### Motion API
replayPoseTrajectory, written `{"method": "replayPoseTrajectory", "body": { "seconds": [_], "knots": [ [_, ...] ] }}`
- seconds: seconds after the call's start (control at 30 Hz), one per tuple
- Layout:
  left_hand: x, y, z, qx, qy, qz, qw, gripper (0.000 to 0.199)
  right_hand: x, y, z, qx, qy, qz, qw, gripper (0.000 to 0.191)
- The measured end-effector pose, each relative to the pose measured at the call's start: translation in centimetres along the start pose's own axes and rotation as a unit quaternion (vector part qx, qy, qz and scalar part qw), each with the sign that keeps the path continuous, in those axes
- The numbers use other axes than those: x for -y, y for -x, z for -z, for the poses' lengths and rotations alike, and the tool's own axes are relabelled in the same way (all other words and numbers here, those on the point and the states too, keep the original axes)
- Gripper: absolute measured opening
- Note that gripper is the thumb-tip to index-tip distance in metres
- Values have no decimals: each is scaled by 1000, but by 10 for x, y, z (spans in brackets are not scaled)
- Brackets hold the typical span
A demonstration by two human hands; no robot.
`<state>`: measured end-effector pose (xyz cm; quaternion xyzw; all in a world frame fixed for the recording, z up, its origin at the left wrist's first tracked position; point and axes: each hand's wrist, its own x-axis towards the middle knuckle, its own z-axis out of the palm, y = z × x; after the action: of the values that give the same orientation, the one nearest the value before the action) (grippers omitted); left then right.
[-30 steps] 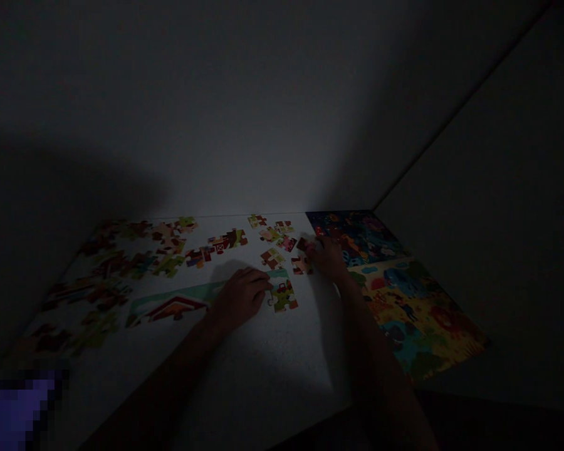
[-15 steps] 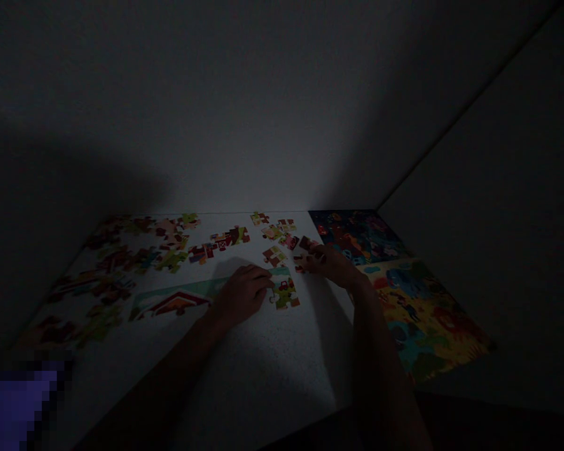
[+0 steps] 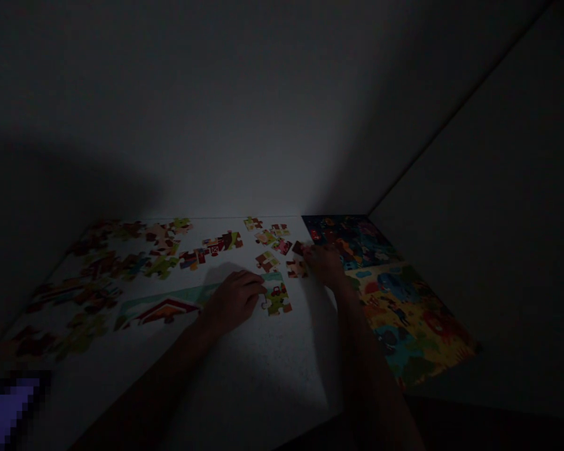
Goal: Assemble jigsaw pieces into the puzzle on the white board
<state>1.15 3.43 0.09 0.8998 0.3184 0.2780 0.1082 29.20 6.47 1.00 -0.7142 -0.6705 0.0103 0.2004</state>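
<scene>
My left hand [image 3: 232, 299] lies over the right part of a joined jigsaw strip [image 3: 162, 309] with a red roof on it, its fingers loosely bent and lying on the puzzle. Beyond its fingertips shows the strip's right end [image 3: 276, 291], green with a small red vehicle. My right hand [image 3: 326, 266] has its fingers curled at a dark puzzle piece [image 3: 299, 248] near the strip's upper right; its fingertips are dim. A brown and pink puzzle piece [image 3: 296, 269] lies just left of that hand. Several loose pieces [image 3: 267, 262] lie close by.
A joined cluster with a barn [image 3: 215, 249] lies farther back. Many loose pieces [image 3: 136, 264] cover the left side of the white table [image 3: 263, 369]. On the right are a dark finished picture [image 3: 357, 241] and a yellow animal picture [image 3: 407, 319]. A wall [image 3: 225, 138] rises behind.
The view has shifted slightly, moving the scene left. My right hand has drawn back from the brown and pink piece, which now shows more fully. My left hand stays on the strip.
</scene>
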Motion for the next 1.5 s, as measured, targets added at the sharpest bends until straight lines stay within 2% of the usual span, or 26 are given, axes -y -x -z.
{"method": "replayPoseTrajectory", "body": {
  "seconds": [0.2, 0.33, 0.63, 0.77, 0.87, 0.93, 1.0, 1.2, 1.37, 1.5],
  "knots": [
    [1, 0, -1, -6, -8, -13, 1000, 30, -5, -3, -6, -2, -6, -21, 1000, 28],
    [2, 1, -2, -4, -7, -9, 1000, 30, -7, -5, -8, 3, -19, -34, 999, 24],
    [2, 1, -2, -7, -1, -8, 1000, 30, -9, 0, 2, 17, -80, -25, 996, 29],
    [2, 1, -2, 4, -3, -3, 1000, 31, -1, 4, 8, 93, -167, 15, 981, 26],
    [0, 1, -1, 5, -11, -2, 1000, 30, 6, 9, 13, 162, -206, 59, 963, 39],
    [-1, 1, 0, 4, -15, -2, 1000, 29, 9, 11, 16, 178, -197, 71, 962, 44],
    [-3, 1, 0, 6, -15, -1, 1000, 30, 9, 12, 17, 179, -180, 64, 965, 44],
    [-9, 2, 2, 18, -17, 0, 1000, 29, 7, 11, 14, 180, -197, 78, 961, 25],
    [-16, 2, 4, 24, -4, -21, 999, 21, 6, 11, 11, 178, -211, 70, 958, 30],
    [-17, 2, 5, 47, -9, -12, 999, 26, 7, 10, 12, 184, -240, 56, 952, 36]
  ]
}}
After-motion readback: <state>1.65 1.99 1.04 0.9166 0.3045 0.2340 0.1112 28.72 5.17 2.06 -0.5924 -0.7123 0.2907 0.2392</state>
